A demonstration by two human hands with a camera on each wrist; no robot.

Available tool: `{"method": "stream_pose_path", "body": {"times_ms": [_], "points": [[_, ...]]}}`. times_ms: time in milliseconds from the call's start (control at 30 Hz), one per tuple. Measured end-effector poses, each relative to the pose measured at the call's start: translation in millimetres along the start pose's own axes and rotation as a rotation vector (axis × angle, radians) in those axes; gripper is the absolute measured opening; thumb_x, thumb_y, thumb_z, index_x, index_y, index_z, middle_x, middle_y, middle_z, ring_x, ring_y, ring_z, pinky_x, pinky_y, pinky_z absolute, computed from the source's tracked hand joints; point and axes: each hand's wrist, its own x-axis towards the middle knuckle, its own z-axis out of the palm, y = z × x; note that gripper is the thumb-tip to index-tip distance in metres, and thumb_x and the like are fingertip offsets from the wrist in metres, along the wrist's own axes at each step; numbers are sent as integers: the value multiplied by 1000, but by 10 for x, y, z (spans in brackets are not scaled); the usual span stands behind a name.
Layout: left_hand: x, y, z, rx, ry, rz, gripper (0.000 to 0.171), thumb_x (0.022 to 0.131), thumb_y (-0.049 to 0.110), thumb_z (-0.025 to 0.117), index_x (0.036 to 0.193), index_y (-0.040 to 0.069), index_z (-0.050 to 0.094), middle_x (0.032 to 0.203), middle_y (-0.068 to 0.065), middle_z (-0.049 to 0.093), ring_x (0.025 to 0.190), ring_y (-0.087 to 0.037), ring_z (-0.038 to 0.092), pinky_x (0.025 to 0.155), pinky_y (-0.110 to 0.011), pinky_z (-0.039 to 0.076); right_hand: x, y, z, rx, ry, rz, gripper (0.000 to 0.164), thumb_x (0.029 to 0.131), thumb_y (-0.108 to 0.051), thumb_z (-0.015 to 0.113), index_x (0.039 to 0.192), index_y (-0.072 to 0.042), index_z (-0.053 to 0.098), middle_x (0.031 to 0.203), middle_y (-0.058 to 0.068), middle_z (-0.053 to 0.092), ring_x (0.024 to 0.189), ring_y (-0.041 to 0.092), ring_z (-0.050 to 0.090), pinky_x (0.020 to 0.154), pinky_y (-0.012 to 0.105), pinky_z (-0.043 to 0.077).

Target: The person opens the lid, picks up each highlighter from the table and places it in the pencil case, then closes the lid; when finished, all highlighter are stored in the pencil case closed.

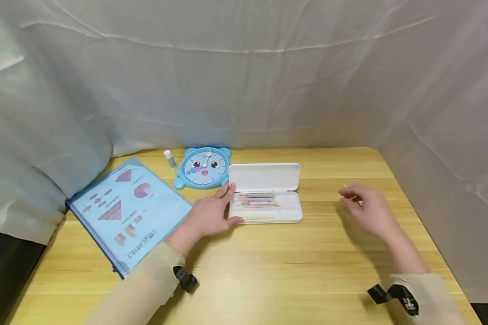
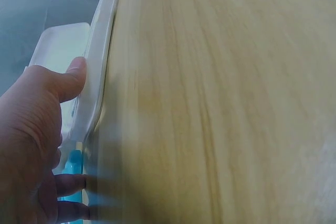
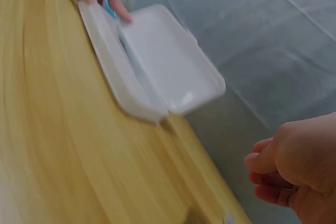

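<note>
A white pencil case (image 1: 291, 215) lies with its lid (image 1: 264, 177) raised, and several slim pens (image 1: 258, 199) in pale colours are inside. My left hand (image 1: 211, 215) holds the case at its left end. Its thumb (image 2: 76, 77) presses the front wall, and the fingers reach the hinge side. Off to the right, my right hand (image 1: 368, 210) hovers over the table, its fingers loosely bent. The right wrist view shows nothing between those fingers. A small whitish thing (image 3: 228, 219), mostly out of frame, lies below that hand; its kind is unclear.
A blue animal-faced toy clock (image 1: 204, 168) stands behind the left hand, close to the case. Beside it is a white-capped glue stick (image 1: 170, 159). A blue zip document folder (image 1: 136, 212) lies at the left, partly under the left forearm. Grey cloth (image 1: 268, 90) hangs behind the wooden table (image 1: 276, 271).
</note>
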Motion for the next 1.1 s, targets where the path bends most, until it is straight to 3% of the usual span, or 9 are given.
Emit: {"method": "stream_pose_path", "body": {"times_ms": [100, 267, 367, 567, 900, 1100], "points": [[13, 2, 8, 2, -5, -6, 107, 92, 79, 57, 171, 18, 19, 174, -8, 20, 83, -33, 67, 61, -39, 48, -79, 159, -99, -4, 17, 44, 16, 93, 10, 74, 109, 7, 76, 98, 22, 75, 84, 39, 72, 69, 12, 48], [11, -9, 17, 8, -12, -7, 107, 92, 80, 56, 171, 18, 18, 174, -8, 19, 83, -32, 67, 62, -39, 48, -183, 348, -197, -54, 15, 136, 15, 93, 6, 76, 108, 10, 75, 96, 24, 74, 83, 43, 71, 66, 18, 49], [12, -9, 20, 11, -17, -9, 107, 93, 80, 55, 171, 19, 17, 174, -8, 18, 81, -31, 65, 61, -39, 48, -249, 426, -216, -91, -9, 187, 16, 93, 4, 77, 108, 11, 75, 97, 27, 73, 81, 43, 72, 64, 27, 54], [20, -9, 25, 8, -13, -8, 107, 93, 80, 56, 171, 18, 17, 175, -8, 18, 77, -29, 63, 61, -38, 47, -368, 547, -179, -130, -40, 213, 16, 90, 5, 78, 104, 11, 75, 92, 25, 74, 77, 41, 73, 65, 53, 58], [23, -14, 20, 3, -17, 2, 106, 93, 80, 55, 171, 18, 17, 175, -8, 18, 70, -25, 59, 58, -35, 45, -416, 597, -117, -151, -81, 261, 19, 89, 4, 77, 106, 12, 73, 87, 20, 74, 77, 38, 73, 70, 57, 58], [20, -10, 18, 2, -10, 4, 106, 93, 80, 55, 171, 19, 17, 174, -8, 18, 75, -28, 62, 60, -37, 46, -432, 604, -81, -160, -78, 258, 20, 89, 4, 78, 106, 13, 73, 83, 14, 73, 75, 31, 71, 65, 45, 56]]}}
